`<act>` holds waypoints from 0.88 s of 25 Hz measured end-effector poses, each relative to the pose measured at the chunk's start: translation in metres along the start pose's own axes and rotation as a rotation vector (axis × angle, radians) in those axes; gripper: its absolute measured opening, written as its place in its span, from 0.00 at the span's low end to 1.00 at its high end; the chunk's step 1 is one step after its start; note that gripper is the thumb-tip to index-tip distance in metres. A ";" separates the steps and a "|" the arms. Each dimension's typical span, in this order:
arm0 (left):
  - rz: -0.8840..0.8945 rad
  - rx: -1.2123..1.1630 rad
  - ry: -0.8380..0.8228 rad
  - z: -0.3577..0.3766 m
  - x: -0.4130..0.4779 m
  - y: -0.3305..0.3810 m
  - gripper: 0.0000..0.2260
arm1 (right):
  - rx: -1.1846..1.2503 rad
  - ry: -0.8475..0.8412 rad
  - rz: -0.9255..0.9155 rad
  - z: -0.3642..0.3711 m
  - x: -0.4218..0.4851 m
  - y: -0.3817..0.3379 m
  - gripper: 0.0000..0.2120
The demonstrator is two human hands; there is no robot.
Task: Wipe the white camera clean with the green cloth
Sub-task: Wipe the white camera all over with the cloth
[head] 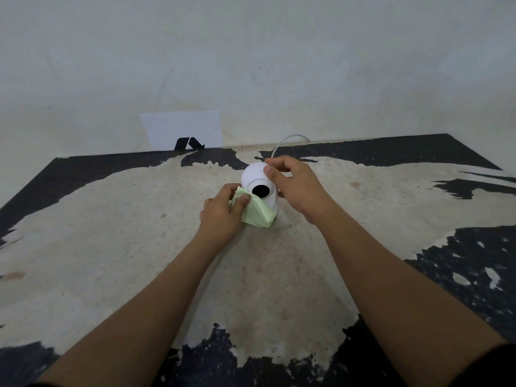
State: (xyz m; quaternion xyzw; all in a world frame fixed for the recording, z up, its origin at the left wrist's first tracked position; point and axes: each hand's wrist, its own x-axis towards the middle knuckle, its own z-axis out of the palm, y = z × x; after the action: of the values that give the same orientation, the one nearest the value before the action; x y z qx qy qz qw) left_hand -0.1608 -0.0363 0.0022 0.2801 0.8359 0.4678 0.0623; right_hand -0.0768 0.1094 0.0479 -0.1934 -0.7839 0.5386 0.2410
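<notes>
The white camera (254, 177), a round dome with a black lens facing me, stands upright near the middle of the worn table (111, 219). My right hand (296, 188) grips its top and right side with thumb and fingers. My left hand (223, 216) pinches the folded green cloth (258, 215) and presses it against the camera's lower left front, just beside the lens. The cloth covers part of the camera's base.
A white cable (287, 139) runs from the camera's back over the table's far edge. A white sheet of paper (183, 129) with a black mark leans on the wall behind the table. The tabletop is beige with peeling black patches.
</notes>
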 end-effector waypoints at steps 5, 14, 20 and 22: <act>-0.033 -0.068 0.060 0.012 -0.008 0.000 0.15 | -0.004 -0.004 0.001 0.000 0.000 -0.001 0.13; -0.140 0.171 0.101 0.031 -0.008 0.025 0.35 | 0.011 0.009 -0.008 0.000 -0.002 -0.001 0.14; -0.144 0.151 0.029 0.012 -0.009 0.014 0.23 | 0.010 0.003 -0.009 0.000 -0.002 0.000 0.13; -0.123 0.148 0.023 0.001 -0.012 0.010 0.11 | 0.031 0.006 -0.002 0.001 -0.003 0.000 0.12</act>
State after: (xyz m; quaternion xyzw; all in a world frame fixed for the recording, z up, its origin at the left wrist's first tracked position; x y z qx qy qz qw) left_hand -0.1464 -0.0372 0.0081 0.2268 0.8845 0.4031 0.0606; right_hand -0.0751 0.1074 0.0471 -0.1904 -0.7751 0.5497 0.2467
